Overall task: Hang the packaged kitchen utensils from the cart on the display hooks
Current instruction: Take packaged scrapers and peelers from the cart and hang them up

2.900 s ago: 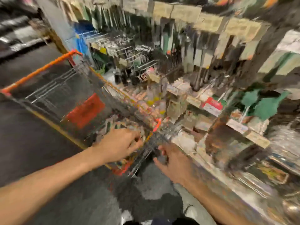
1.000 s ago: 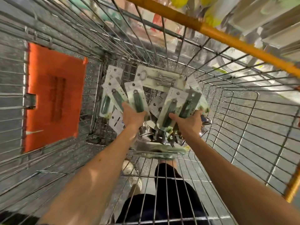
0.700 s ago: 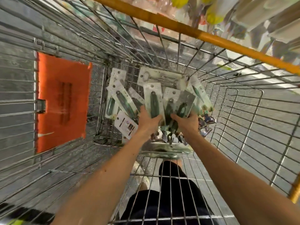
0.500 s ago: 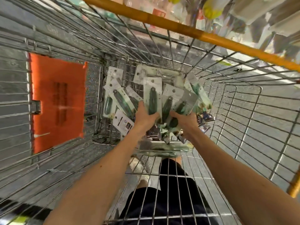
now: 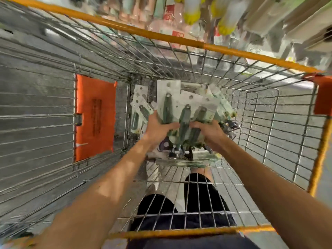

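- The packaged kitchen utensils (image 5: 186, 112) are held as a loose fan of several cards, gripped only at their lower part. An outer card could slide free and drop, since nothing binds them but the grip.
- Shiny metal ends (image 5: 179, 152) poke out below the bundle. On the way up they could snag the wire mesh and tug a pack loose.
- Each pack is a pale backing card with a dark green handle down the middle and a hang hole near the top. The tops splay at different angles, so the holes do not line up. In my judgement hooking them will need one hand freed, which weakens the hold on the rest.
- The bundle sits inside the cart (image 5: 161, 37), towards its far end and above its floor.
- The left hand (image 5: 158, 128) curls round the bundle's left edge. The right hand (image 5: 209, 132) wraps its right side. Both are closed on the packs.
- More loose packs (image 5: 139, 112) lie just left of the bundle by the end wall. Another long pack (image 5: 181, 161) lies crosswise beneath it.
- An orange panel (image 5: 95, 115) hangs on the cart's left wall.
- Beyond the rim, blurred shelf goods (image 5: 192, 13) show; the display hooks cannot be made out.
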### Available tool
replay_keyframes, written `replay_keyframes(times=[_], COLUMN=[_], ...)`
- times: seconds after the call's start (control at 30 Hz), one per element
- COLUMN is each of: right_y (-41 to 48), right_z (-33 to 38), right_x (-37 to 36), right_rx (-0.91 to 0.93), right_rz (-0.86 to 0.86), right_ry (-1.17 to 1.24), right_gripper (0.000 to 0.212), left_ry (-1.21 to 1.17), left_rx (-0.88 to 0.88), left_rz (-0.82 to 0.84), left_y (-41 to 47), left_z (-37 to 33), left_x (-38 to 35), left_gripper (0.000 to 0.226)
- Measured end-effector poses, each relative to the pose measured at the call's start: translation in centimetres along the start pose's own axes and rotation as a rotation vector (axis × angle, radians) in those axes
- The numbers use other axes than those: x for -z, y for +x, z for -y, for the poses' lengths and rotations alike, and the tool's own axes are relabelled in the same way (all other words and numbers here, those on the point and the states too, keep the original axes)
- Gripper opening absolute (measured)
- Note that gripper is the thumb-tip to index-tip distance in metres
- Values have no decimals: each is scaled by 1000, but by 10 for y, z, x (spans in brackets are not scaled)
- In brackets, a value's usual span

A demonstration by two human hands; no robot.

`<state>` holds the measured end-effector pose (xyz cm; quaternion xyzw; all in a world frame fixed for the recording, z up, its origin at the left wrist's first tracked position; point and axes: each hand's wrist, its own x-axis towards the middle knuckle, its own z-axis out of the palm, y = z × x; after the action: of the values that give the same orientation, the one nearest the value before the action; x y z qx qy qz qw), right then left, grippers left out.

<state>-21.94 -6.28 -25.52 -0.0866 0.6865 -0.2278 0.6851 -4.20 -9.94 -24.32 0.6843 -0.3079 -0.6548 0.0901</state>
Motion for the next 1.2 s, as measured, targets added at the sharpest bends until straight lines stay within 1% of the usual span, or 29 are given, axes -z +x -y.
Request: replay_keyframes(times=[0.07, 0.1, 0.13, 0.17, 0.2, 0.23, 0.27, 0.3, 0.33, 0.37, 0.4, 0.43, 0.5, 0.53, 0.57, 0.6, 0.63, 0.7, 0.73, 0.83, 0.97, 1.0, 1.1, 1.2], right_y=[-25, -41, -59, -74, -91, -105, -123, -142, -161, -174, -192, -218, -264, -285, -306, -323, -342, -371, -383, -416, -454, -462, -488, -516], right_z=[6, 10, 13, 11, 11, 9, 7, 5, 2, -5, -9, -10, -13, -17, -20, -23, -27, -34, -37, -46, -59, -62, -69, -71], right_x=[-11, -17, -25, -32, -41, -49, -60, -70, -80, -85, -92, -99, -110, -113, -115, -116, -116, -109, -103, -83, -42, -27, 21, 82], right_rx=[-2, 2, 13, 34, 71, 118, 147, 168, 195, 256, 312, 351, 449, 506, 565, 615, 662, 733, 760, 850, 918, 934, 979, 1025], right_rz=[54, 53, 37, 16, -6, -3, -15, -26, -39, -54, -76, -82, -91, -97, -96, -97, -102, -131, -154, -226, -324, -349, -448, -528], right_ry=[51, 86, 103, 117, 141, 163, 191, 200, 202, 223, 260, 285, 353, 373, 381, 381, 378, 367, 367, 383, 412, 410, 410, 418], right_gripper=[13, 23, 45, 65, 71, 70, 74, 97, 123, 133, 126, 110, 68, 52, 50, 53, 51, 33, 28, 32, 41, 39, 26, 23], left_ry=[1, 24, 65, 94, 104, 102, 95, 93, 95, 105, 128, 152, 221, 249, 269, 272, 267, 255, 259, 263, 239, 243, 264, 262], left_rx=[-55, -90, -122, -140, -157, -171, -191, -225, -266, -336, -401, -454, -551, -586, -602, -605, -613, -643, -669, -747, -862, -900, -1015, -1119], left_rz=[38, 62, 61, 51, 47, 51, 63, 86, 103, 127, 143, 171, 257, 307, 349, 390, 415, 446, 454, 445, 406, 412, 428, 452], left_y=[-17, -25, -35, -45, -54, -50, -64, -86, -112, -147, -174, -197, -241, -262, -279, -294, -308, -333, -345, -376, -404, -410, -432, -457], left_z=[-4, -6, -9, -10, -9, 1, -3, -10, -18, -32, -38, -42, -49, -51, -53, -54, -55, -57, -59, -60, -58, -58, -63, -74], left_x=[18, 29, 40, 52, 64, 79, 91, 100, 109, 115, 122, 128, 137, 139, 141, 143, 142, 135, 129, 99, 42, 25, -30, -96], left_gripper=[51, 55, 67, 86, 105, 120, 126, 124, 117, 105, 92, 78, 64, 61, 60, 58, 56, 51, 50, 53, 61, 63, 66, 60])
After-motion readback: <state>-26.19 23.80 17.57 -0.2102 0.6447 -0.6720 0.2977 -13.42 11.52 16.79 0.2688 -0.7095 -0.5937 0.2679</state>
